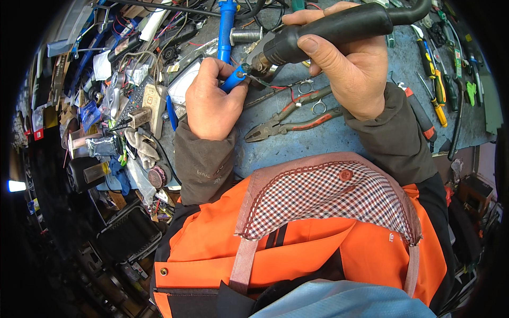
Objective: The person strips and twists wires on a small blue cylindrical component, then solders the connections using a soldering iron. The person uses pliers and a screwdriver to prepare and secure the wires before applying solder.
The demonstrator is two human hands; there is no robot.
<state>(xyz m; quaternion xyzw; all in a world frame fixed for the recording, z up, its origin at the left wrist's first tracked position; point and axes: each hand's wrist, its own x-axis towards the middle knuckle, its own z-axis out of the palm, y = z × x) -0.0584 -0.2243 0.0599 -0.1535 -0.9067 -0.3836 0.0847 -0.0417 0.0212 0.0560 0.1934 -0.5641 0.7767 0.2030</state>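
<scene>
My right hand (355, 63) is wrapped round a thick black hot-air gun (331, 33), whose stout hose runs off to the upper right. Its metal nozzle (260, 57) points down to the left, close to my left fingers. Between the thumb and fingers of my left hand (214, 103) is a short blue tube (233, 79). Thin red and dark wires (270, 85) run rightward from near the tube's end; how they join it is unclear. Just beyond my left hand lies a longer blue cylindrical tool (226, 32), beside a solder spool (246, 35).
Pliers (289, 119) with dark red-marked handles lie on the blue-grey bench (307, 139) between my forearms. Heaped parts, cables and a yellowed power strip (154, 108) crowd the left. Yellow-handled screwdrivers (439, 87) and other tools lie at the right.
</scene>
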